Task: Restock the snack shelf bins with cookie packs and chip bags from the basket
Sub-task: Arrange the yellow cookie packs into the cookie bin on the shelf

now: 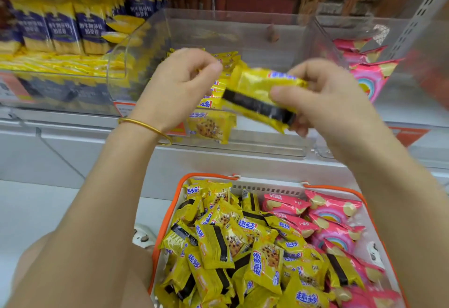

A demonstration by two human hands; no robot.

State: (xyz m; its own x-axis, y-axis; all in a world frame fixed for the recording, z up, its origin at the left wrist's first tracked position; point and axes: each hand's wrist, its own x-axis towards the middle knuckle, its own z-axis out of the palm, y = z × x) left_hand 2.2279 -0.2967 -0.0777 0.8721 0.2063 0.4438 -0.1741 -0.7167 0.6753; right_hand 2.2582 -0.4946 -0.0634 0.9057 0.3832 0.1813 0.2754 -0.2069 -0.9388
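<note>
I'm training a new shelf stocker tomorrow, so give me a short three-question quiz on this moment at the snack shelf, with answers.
1. True or false: the right hand grips a pink chip bag.
2. In the basket, the pink chip bags lie on which side of the yellow cookie packs? A) left B) right C) underneath
3. What already sits in the clear bin straight ahead?

Key: 1 false, it grips a yellow cookie pack. 2 B. 3 cookie packs, yellow like the held one.
</note>
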